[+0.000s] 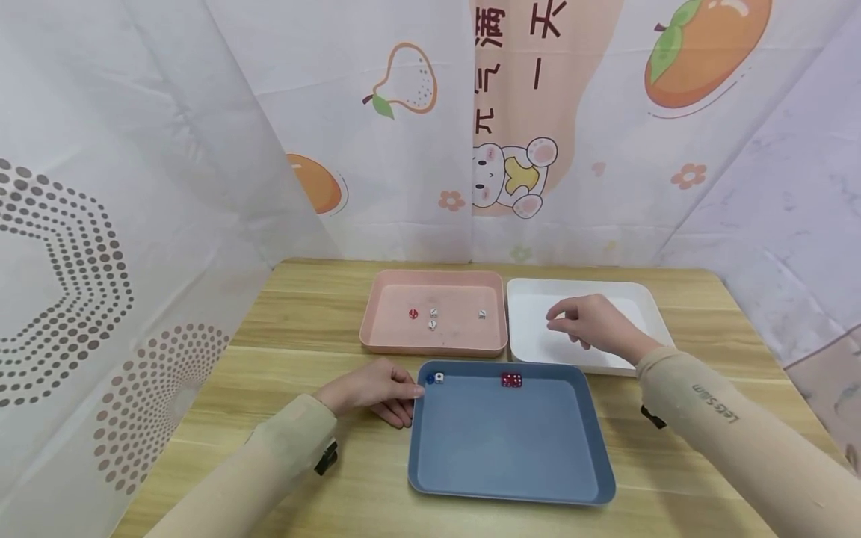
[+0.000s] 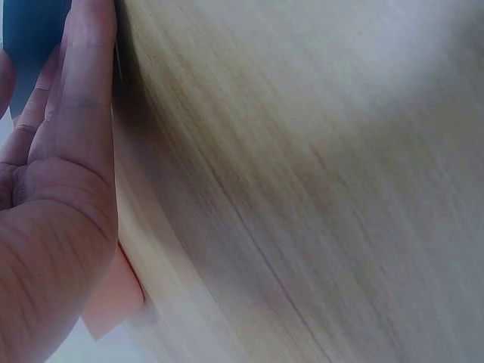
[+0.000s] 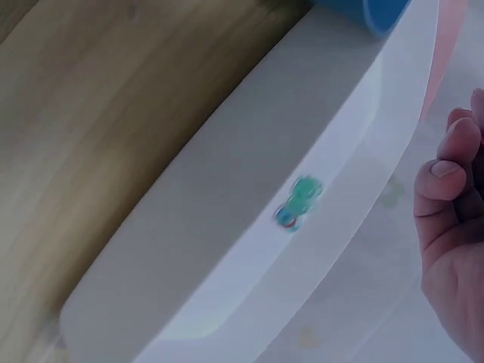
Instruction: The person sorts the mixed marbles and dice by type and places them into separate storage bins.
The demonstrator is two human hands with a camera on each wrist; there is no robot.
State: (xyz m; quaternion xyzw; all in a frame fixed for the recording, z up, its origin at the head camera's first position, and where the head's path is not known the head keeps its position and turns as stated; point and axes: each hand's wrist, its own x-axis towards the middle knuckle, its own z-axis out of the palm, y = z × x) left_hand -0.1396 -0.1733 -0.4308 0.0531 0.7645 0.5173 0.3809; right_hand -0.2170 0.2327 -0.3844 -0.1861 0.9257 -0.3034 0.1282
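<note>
Left hand [image 1: 383,391] grips blue tray [image 1: 504,441], left edge; right hand [image 1: 597,326] released, over white tray [image 1: 530,329]. Likely sorting dice [image 1: 516,379]; next requires pinching.

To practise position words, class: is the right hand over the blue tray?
No, the head view shows the right hand above the white tray.

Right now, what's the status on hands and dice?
Left hand gripping blue tray at rim. Right hand above white tray. Red dice in blue tray. No obstruction visible.
</note>
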